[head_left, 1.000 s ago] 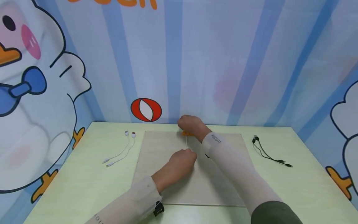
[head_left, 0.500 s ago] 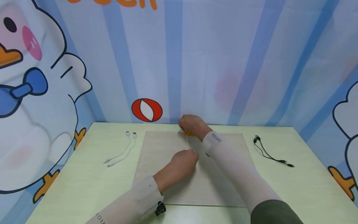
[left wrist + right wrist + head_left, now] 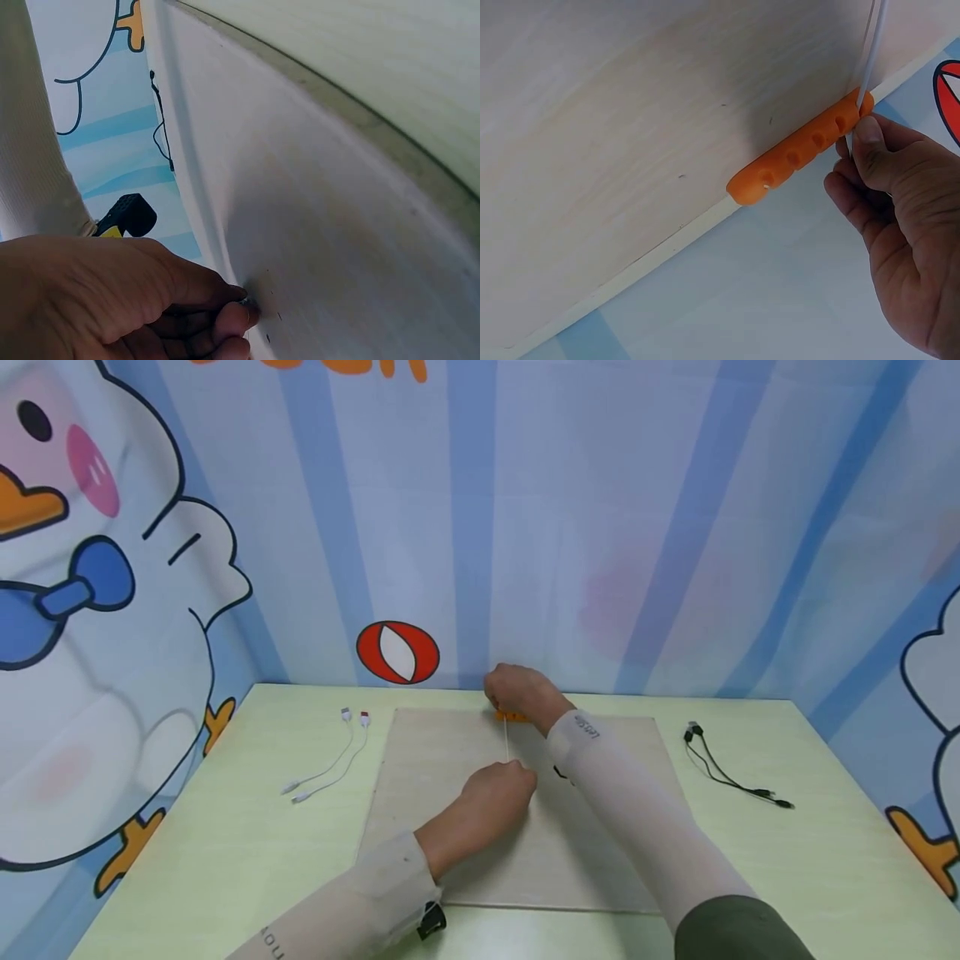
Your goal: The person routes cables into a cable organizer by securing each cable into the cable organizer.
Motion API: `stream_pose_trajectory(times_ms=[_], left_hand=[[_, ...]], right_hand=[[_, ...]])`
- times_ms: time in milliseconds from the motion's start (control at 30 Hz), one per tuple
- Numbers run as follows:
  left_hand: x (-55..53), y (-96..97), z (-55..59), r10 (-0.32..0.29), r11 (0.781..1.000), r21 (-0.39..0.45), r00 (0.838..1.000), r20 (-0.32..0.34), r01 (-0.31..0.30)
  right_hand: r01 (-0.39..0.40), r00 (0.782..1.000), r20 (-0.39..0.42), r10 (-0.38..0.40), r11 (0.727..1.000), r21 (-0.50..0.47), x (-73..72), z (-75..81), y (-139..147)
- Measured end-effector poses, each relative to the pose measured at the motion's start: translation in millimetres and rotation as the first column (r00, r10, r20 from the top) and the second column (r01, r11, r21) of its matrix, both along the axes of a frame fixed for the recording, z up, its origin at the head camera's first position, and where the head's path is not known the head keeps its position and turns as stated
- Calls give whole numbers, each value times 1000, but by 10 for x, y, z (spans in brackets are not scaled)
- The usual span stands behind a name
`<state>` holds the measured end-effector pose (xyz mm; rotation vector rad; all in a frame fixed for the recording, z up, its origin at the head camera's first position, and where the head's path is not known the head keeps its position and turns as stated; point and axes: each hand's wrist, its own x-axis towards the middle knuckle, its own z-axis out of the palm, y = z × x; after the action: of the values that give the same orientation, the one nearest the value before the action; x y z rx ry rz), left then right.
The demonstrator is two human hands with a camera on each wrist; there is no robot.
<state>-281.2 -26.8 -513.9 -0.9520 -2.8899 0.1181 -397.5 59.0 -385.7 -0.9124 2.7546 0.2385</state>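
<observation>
An orange cable holder with a row of slots lies along the far edge of the wooden board. My right hand is at its left end, thumb and finger pinching a thin white cable where it meets the end slot. Nearer to me, my left hand pinches the same cable between thumb and fingertips, and the stretch between the hands runs straight. In the left wrist view the left fingertips are close over the board. Most of what the left hand grips is hidden inside its fingers.
Two white cables lie left of the board on the pale table. To the right are black cables. A printed cloth backdrop rises right behind the table's far edge.
Both hands keep nearly the same places on the cable and holder. The head view has shifted slightly, so everything sits a little further right.
</observation>
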Motion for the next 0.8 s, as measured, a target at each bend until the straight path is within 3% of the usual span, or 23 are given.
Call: stream_pose_trajectory(times_ms=[333,633,800], left_hand=[[66,-65,49,50,996,69,994,96,-57],[118,-114,151,97,980,152,970,222,-132],[124,-158,156,116,967,194,961,251,-168]], right_hand=[[27,999,25,-26,998,-59,10,-1,46],[32,999,-19,-33,998,-54,41,7,74],[26,999,-47,-28,998,-60,81,-6,72]])
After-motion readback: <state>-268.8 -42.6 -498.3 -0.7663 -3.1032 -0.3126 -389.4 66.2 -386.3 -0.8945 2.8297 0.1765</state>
